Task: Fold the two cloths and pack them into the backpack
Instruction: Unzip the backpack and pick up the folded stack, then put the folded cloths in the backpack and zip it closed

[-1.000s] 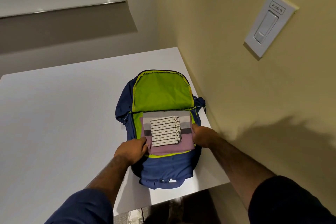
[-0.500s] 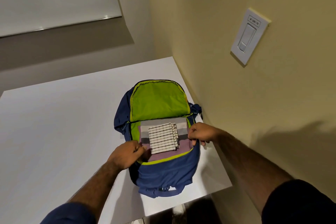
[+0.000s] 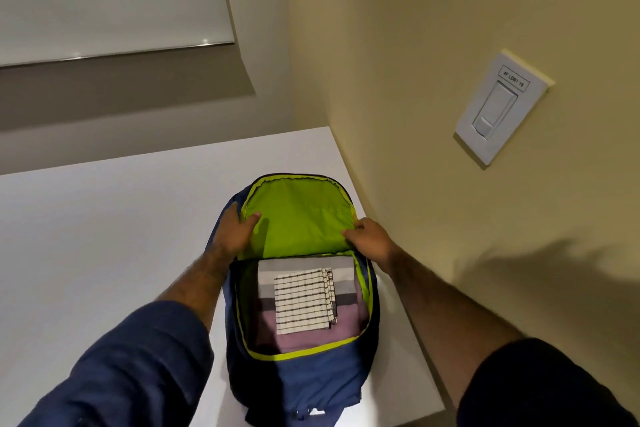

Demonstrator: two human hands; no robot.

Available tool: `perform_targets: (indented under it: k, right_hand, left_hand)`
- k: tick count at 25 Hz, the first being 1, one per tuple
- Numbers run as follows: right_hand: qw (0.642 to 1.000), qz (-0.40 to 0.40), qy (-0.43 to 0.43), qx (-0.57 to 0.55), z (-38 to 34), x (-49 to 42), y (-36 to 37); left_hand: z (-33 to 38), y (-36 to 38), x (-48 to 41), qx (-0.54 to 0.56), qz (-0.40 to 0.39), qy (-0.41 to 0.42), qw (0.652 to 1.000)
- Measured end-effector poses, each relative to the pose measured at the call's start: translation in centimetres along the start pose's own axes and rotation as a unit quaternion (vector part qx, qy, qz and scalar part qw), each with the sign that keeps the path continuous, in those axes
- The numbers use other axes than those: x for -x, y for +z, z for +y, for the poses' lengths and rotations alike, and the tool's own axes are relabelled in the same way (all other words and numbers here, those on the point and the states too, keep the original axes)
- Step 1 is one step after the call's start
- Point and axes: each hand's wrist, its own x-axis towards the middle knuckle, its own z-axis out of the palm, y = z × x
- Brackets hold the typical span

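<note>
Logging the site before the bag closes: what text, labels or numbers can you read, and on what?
"4F LDB1 Y8": label on the light switch plate; last characters uncertain.
backpack: white mark at its near end, too small to read.
Nothing else legible.

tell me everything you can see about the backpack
The backpack lies flat on the white table by the wall, navy fabric outside, lime green lining inside. Its compartment is unzipped, the flap folded back away from the person. The left hand and right hand each grip a side edge of the flap. Inside lie a striped purple cloth with a smaller checked cloth on top.
</note>
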Motion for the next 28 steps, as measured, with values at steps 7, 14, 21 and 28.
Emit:
perform_targets:
  k: [7,14,21,28]
  right_hand:
    - [0.995,0.030,0.019,-0.096,-2.9,-4.2,-1.4]
    - [0.997,0.052,-0.056,0.025,-3.7,-4.6,-2.0]
    - [0.898,0.104,-0.248,0.350,-5.7,0.6,-3.4]
    - [0.772,0.174,-0.431,0.433,5.2,10.3,0.2]
  left_hand:
    - [8.4,0.2,-0.2,0.225,-0.054,-0.157,0.960]
    - [10.0,-0.8,-1.1,0.038,0.002,0.036,0.999]
    - [9.6,-1.5,5.1,0.015,-0.028,0.110,0.993]
    - [3.4,0.3,19.3,-0.218,-0.109,0.280,0.928]
